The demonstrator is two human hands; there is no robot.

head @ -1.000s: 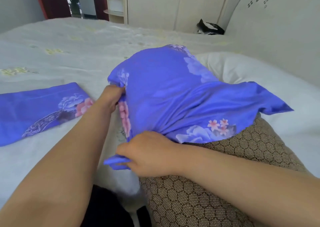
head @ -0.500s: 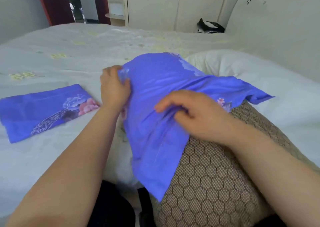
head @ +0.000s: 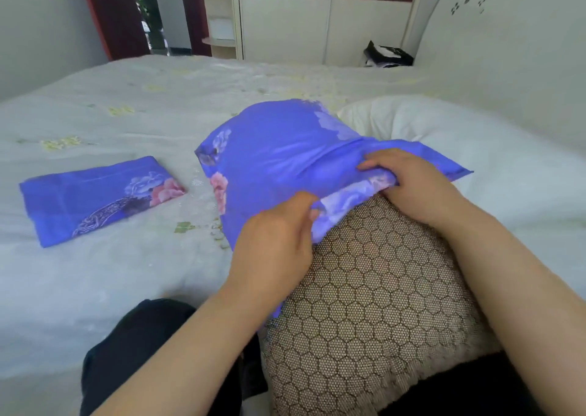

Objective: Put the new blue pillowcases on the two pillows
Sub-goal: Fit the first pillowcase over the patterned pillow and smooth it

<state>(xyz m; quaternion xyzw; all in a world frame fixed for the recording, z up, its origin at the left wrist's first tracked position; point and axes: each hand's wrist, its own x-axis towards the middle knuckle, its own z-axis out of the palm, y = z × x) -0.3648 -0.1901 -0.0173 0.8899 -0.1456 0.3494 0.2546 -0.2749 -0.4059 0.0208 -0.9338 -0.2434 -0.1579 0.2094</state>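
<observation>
"Why is the pillow on your lap?"

"So it can't slide away. The pillow [head: 364, 289], the brown one with the little six-sided shapes, lies in the lower middle of the frame, with its near end against me. Its far end is already inside the blue pillowcase [head: 279, 152]."

"What are your hands doing?"

"My left hand [head: 272, 244] pinches the open edge of the case, thumb and fingers squeezed together on the cloth. My right hand [head: 415, 187] grips the same edge farther right, fingers curled over the fold. I hold it at two spots so the mouth stays wide and I can tug it down evenly."

"Is your thumb under the cloth on the right?"

"I can't tell; the fold hides it."

"What's that blue thing on the left?"

"The second pillowcase [head: 95, 197], folded flat on the bed [head: 126, 276] at the middle left. It waits there, near but out of the way."

"And its pillow?"

"I think it's the white pillow [head: 459, 143] at the right, just behind the blue case. It has no blue cover yet."
</observation>
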